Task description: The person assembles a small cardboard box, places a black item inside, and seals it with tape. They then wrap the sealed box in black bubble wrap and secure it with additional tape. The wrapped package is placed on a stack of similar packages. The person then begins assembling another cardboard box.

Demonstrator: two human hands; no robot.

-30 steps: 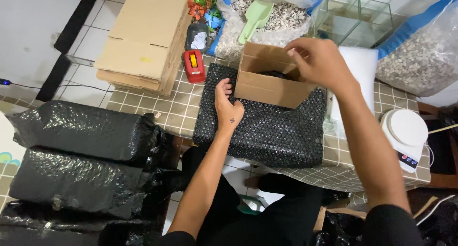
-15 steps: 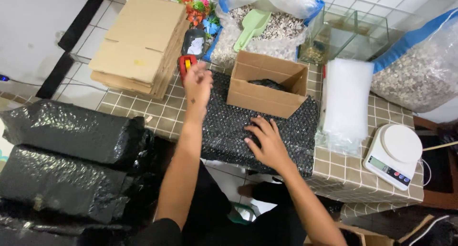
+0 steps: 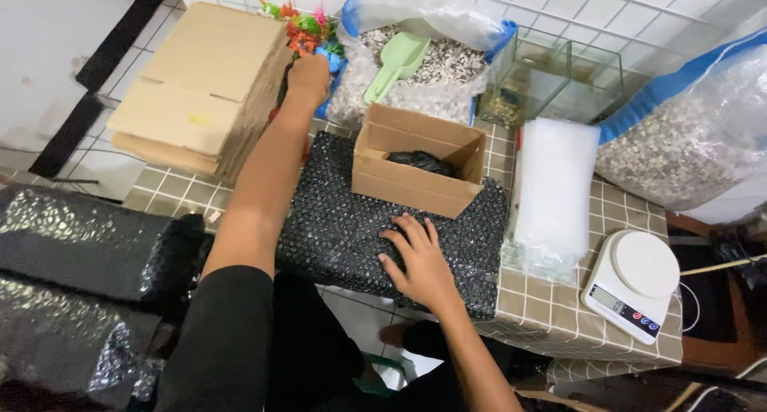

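Note:
My left hand [image 3: 307, 77] reaches far forward between a stack of flat cardboard [image 3: 200, 85] and a bag of gravel [image 3: 447, 61]. Only its back shows; the fingers are hidden. My right hand [image 3: 415, 256] lies flat, fingers spread, on a sheet of black bubble wrap [image 3: 335, 212] that covers the tiled table. A small open cardboard box [image 3: 407, 184] stands on that sheet just beyond my right hand. A black wrapped item [image 3: 423, 161] sits inside the box.
A green scoop [image 3: 397, 61] lies in the gravel bag, colourful plastic plants [image 3: 304, 29] behind my left hand. A glass tank [image 3: 559, 69], clear bubble wrap [image 3: 555, 188], a white scale [image 3: 635, 280] and a large gravel sack [image 3: 687, 140] are to the right. Black bubble-wrap rolls [image 3: 80, 244] lie left.
My right hand left the box and came down flat onto the black bubble wrap. My left hand lifted off the wrap and reached forward beside the cardboard stack.

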